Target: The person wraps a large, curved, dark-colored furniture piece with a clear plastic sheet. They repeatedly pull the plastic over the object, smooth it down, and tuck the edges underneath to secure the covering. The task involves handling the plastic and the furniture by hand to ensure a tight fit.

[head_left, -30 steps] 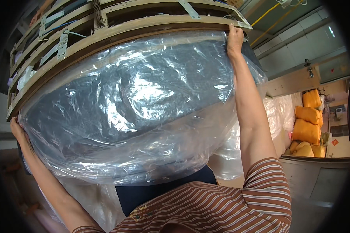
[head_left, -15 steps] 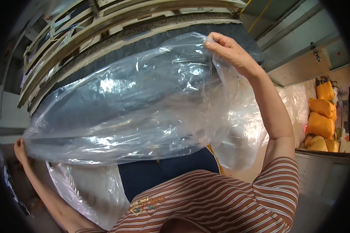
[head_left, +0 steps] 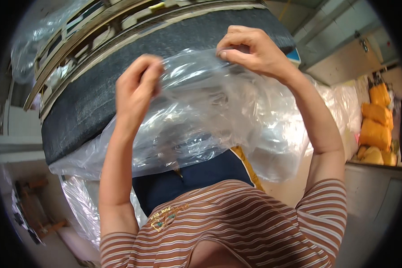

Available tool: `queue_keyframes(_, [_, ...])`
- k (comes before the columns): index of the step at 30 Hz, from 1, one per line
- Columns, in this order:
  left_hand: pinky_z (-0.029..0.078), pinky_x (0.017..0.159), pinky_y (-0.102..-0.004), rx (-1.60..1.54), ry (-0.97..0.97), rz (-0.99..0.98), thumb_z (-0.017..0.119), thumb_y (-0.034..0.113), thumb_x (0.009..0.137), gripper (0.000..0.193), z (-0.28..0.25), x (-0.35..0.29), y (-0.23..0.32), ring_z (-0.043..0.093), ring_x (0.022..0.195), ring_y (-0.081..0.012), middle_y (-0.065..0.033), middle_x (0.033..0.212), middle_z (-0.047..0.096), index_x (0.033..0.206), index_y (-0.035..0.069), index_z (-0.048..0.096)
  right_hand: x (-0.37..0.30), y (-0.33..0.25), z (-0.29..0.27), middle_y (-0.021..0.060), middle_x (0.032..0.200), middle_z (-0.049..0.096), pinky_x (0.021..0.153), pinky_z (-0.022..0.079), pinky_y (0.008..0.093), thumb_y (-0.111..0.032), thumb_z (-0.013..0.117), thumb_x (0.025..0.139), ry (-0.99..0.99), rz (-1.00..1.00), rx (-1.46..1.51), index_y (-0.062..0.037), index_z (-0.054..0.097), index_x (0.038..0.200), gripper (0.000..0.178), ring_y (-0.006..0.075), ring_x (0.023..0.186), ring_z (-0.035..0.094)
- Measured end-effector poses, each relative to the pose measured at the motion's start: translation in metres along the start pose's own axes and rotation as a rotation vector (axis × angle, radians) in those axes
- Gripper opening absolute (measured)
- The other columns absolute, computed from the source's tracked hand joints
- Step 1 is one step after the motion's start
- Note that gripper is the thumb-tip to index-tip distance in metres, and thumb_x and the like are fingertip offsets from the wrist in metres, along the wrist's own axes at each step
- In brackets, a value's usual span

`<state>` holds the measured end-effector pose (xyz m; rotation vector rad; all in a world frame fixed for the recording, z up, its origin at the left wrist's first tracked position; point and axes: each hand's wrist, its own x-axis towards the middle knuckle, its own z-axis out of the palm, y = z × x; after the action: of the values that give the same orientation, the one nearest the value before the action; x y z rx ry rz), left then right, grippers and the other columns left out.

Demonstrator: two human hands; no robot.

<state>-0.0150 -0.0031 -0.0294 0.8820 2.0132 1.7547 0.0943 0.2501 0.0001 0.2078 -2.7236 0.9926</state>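
Observation:
A large clear plastic sheet is bunched and draped over the near side of a dark padded bench top, hanging down toward my lap. My right hand pinches its upper edge between thumb and fingers. At the upper left of the sheet, my left hand is curled closed on the edge, though its fingertips are blurred by motion. Both hands are raised over the bench, with a short stretch of film between them. Folds of the sheet trail left below my left forearm.
Beyond the bench runs a wooden slatted frame, with more clear plastic behind it. Further film is spread to the right. Orange bundles are stacked at the far right. A brown wooden object is at the lower left.
My left hand has swung from the far left up and inward, close to my right hand. The stretched sheet has bunched together, baring the bench's left part. My right hand has shifted slightly left.

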Motion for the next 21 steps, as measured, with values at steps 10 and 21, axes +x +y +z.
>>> queue_keyframes(10, [0.044, 0.086, -0.0263, 1.021, 0.807, -0.040, 0.049, 0.017, 0.098, 0.024, -0.210, -0.212, 0.053, 0.055, 0.095, -0.0143, -0.0060, 0.103, 0.062, 0.111, 0.000, 0.061, -0.067, 0.058, 0.067, 0.0035, 0.077, 0.059, 0.059, 0.051, 0.0369, -0.008, 0.065, 0.070, 0.185, -0.141, -0.518, -0.0106, 0.061, 0.077, 0.009, 0.0250, 0.069, 0.063])
queue_keyframes(21, [0.044, 0.092, -0.0318, 1.471, 0.898, 0.149, 0.049, 0.021, 0.098, 0.030, -0.394, -0.235, 0.053, 0.059, 0.102, -0.0250, -0.0144, 0.109, 0.064, 0.112, -0.002, 0.062, -0.309, 0.198, 0.075, 0.0140, 0.078, 0.066, 0.066, 0.052, 0.0445, -0.010, 0.060, 0.068, -0.426, 0.812, -0.802, -0.0081, 0.067, 0.072, 0.008, 0.0317, 0.078, 0.066])
